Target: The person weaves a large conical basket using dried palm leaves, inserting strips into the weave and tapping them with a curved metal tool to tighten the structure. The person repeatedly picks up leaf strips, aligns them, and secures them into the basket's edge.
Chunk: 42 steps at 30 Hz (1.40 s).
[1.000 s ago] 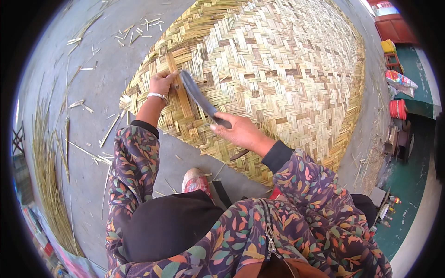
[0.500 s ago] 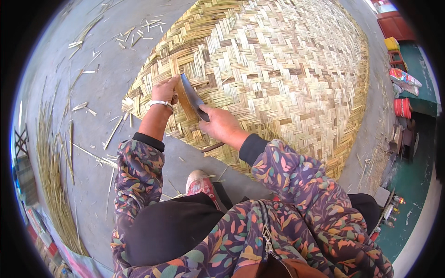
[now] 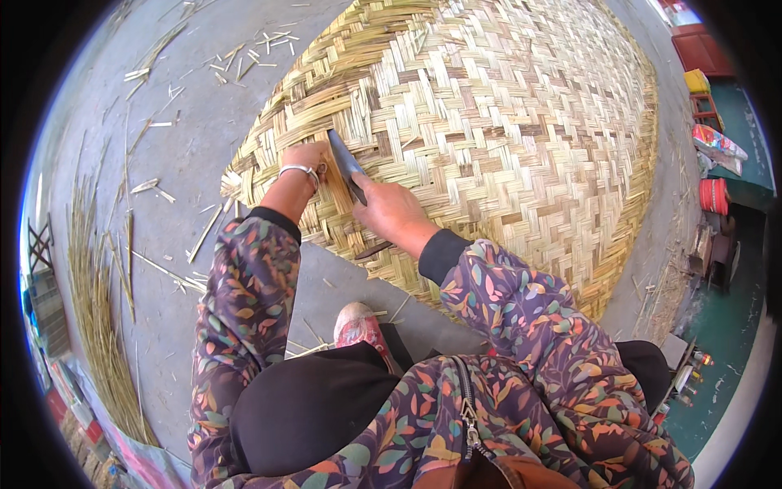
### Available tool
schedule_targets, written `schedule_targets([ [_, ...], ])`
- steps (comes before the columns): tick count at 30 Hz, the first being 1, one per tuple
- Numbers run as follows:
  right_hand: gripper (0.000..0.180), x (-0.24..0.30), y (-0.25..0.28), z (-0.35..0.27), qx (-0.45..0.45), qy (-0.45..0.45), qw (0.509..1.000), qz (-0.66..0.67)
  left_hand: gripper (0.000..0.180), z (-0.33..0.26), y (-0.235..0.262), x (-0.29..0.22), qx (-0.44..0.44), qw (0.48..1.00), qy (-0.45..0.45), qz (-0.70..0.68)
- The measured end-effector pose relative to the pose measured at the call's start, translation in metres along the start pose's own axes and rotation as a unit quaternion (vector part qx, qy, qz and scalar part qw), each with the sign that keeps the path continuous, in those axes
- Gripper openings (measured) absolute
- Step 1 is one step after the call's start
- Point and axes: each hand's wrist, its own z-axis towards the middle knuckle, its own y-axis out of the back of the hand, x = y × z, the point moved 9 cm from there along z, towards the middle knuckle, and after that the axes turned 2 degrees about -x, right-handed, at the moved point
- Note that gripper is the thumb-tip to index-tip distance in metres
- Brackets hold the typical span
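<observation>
A large round woven bamboo mat (image 3: 505, 122) lies on the grey floor. My right hand (image 3: 391, 212) grips a broad dark knife (image 3: 346, 163), whose blade points away from me and rests on the mat near its left edge. My left hand (image 3: 303, 163), with a silver bangle on the wrist, presses down on the woven strips right beside the blade. Both sleeves are dark with a leaf pattern.
Cut bamboo scraps (image 3: 155, 191) litter the concrete floor (image 3: 187, 106) to the left. A bundle of long bamboo strips (image 3: 94, 318) lies along the far left. My shoe (image 3: 358, 326) rests by the mat's near edge. Red and yellow containers (image 3: 713, 196) stand at the right.
The knife and my right hand have moved left across the mat until the blade sits beside my left hand. The left hand has stayed at the mat's edge.
</observation>
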Motion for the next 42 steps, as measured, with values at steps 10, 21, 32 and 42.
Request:
schedule_targets([
  [10,0.051,-0.005,0.004,-0.006,0.002,0.002,0.999,-0.034,0.035,-0.025,0.023,-0.022,0.051,0.942,-0.238,0.230],
  [21,0.056,-0.011,0.078,-0.094,0.127,-0.030,0.990,-0.048,0.023,-0.025,0.011,-0.026,-0.060,0.845,-0.340,0.409],
  [32,0.065,0.004,0.019,-0.054,0.088,0.060,0.981,-0.162,0.017,-0.068,0.132,0.050,-0.198,0.928,-0.313,-0.041],
  [42,0.063,-0.032,0.007,-0.090,0.122,0.073,0.973,-0.184,0.033,-0.061,0.459,0.055,-0.556,0.798,-0.122,0.201],
])
